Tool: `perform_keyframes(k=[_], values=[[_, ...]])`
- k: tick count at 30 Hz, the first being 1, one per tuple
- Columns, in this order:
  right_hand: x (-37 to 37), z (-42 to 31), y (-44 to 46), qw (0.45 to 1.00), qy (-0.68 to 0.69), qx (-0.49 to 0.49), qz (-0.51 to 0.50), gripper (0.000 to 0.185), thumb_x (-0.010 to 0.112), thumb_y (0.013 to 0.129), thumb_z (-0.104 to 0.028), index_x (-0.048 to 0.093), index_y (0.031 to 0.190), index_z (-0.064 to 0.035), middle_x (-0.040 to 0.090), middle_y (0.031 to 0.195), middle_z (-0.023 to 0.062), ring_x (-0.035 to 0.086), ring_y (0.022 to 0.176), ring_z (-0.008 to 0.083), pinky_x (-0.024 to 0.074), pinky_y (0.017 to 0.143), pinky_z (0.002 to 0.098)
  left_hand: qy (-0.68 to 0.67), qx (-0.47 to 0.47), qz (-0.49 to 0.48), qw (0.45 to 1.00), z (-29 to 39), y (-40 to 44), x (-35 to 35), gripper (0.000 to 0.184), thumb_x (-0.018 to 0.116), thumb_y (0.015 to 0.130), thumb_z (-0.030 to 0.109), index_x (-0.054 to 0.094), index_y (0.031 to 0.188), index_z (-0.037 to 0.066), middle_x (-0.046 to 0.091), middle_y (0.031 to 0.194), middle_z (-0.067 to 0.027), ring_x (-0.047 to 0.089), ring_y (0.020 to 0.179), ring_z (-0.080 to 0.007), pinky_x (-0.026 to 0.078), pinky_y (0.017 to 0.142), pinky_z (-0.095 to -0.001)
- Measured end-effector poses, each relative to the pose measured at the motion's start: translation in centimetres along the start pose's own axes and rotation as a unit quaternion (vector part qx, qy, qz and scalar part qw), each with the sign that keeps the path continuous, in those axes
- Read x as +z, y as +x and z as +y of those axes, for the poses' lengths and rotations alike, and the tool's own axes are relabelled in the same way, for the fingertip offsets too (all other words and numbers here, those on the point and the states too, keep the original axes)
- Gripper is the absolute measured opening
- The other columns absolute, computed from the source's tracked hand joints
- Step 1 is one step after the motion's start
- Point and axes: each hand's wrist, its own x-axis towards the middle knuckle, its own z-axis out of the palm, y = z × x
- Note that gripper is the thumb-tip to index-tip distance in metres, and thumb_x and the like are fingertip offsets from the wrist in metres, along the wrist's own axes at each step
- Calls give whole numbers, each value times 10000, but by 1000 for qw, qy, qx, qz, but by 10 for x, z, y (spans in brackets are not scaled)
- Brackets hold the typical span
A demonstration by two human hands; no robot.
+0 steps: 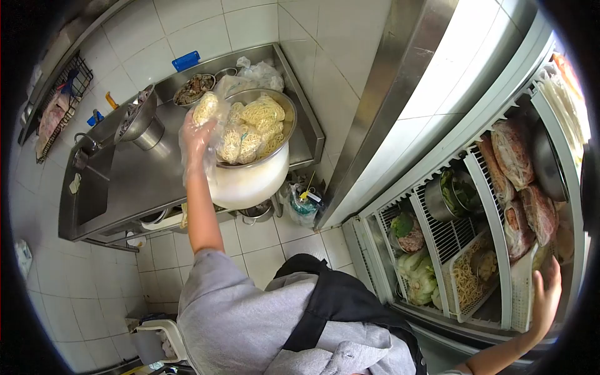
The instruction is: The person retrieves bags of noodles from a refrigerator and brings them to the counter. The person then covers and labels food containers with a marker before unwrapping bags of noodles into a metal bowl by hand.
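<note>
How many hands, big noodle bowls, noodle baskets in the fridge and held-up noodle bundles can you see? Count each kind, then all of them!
Hands: 2 (left hand and right hand)
Big noodle bowl: 1
Noodle basket in the fridge: 1
Noodle bundle held up: 1
Total: 5

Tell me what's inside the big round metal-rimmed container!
Pale yellow noodles, heaped in bundles, are inside the container. They cover the bottom, so anything underneath can't be seen. The left hand and its clear plastic hide some of the left edge.
</note>
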Motion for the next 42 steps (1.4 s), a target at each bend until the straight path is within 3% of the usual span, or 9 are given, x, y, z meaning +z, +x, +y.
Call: perform_keyframes(k=[7,13,18,20,24,27,29,36,42], values=[[55,-262,-28,871,172,-442,-128,840,793,550,-257,456,1285,-30,575,1102,163,558,1013,326,447,883,395,-10,145,-369,918,106,-175,65,578,764,606,63,530,1135,48,630,1077,-74,609,996,-181,477,903,-326],[145,-302,-41,874,145,-452,-105,943,649,583,20,210,1418,40,585,860,146,584,778,278,479,737,360,-16,199,-514,834,150,-247,80,611,807,609,153,492,1114,11,606,937,-136,601,947,-303,505,794,-373],[144,-248,-25,879,255,-402,-25,684,702,592,-32,477,1236,22,612,860,137,600,807,309,496,743,372,-31,419,-349,837,150,-196,88,732,842,621,343,480,1175,30,512,1188,-144,524,1074,-281,437,897,-396],[127,-214,-17,885,278,-366,79,425,741,594,-103,636,1000,-32,642,932,117,625,879,280,507,767,355,-28,192,-148,970,143,-176,98,669,803,668,244,492,1219,28,523,1194,-141,497,1115,-282,429,911,-407],[71,-118,-12,885,134,-299,330,398,755,606,-185,658,979,-87,640,996,116,616,935,288,499,816,391,514,46,-71,854,20,-10,48,881,713,680,562,433,1314,17,513,1274,-201,499,1158,-365,405,970,-431],[39,-32,-7,846,-64,-278,451,375,735,631,-120,671,1000,-126,638,1036,101,597,1004,294,497,868,397,492,-76,-195,845,9,-1,40,919,737,657,536,409,1327,-1,489,1302,-211,487,1173,-362,403,960,-405],[22,17,0,849,-138,-266,435,419,705,633,-32,675,1029,-164,636,1056,77,592,1026,287,497,892,383,435,155,-246,852,-91,23,28,892,778,638,422,406,1331,2,477,1318,-202,463,1201,-348,390,967,-390],[7,159,48,940,-213,-33,263,611,615,640,5,581,1199,-238,610,1112,124,583,987,334,489,819,394,508,79,-343,786,-89,21,21,849,757,632,248,371,1359,40,466,1333,-172,463,1202,-318,371,995,-366],[44,224,71,982,-188,-31,14,505,609,737,-111,550,1238,-139,614,1120,162,604,997,291,482,827,364,321,15,-131,938,-41,-4,3,825,721,645,179,352,1371,48,459,1333,-162,460,1198,-296,361,1007,-371]])
